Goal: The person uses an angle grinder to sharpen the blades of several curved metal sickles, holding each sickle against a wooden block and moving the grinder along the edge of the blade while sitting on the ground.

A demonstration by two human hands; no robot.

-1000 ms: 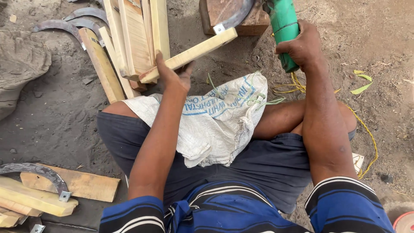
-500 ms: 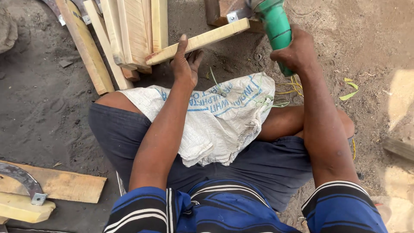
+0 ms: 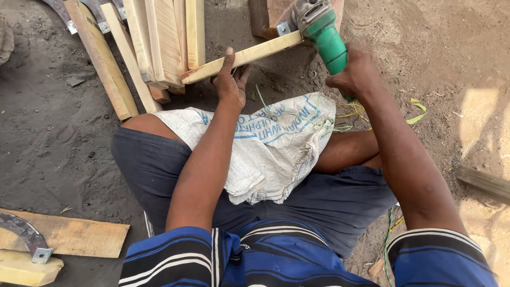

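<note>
Head view: the person sits on dark sandy ground, a white sack (image 3: 276, 143) draped over the lap. The left hand (image 3: 231, 82) is closed around a pale wooden slat (image 3: 241, 57), thumb over its top face. The slat runs slantwise; its left end rests against a stack of boards (image 3: 164, 40), its right end lies by the grinder's head. The right hand (image 3: 357, 72) is wrapped fully around the green grinder (image 3: 325, 33) handle. A plank (image 3: 69, 236) and a curved metal blade (image 3: 24, 236) lie at lower left.
</note>
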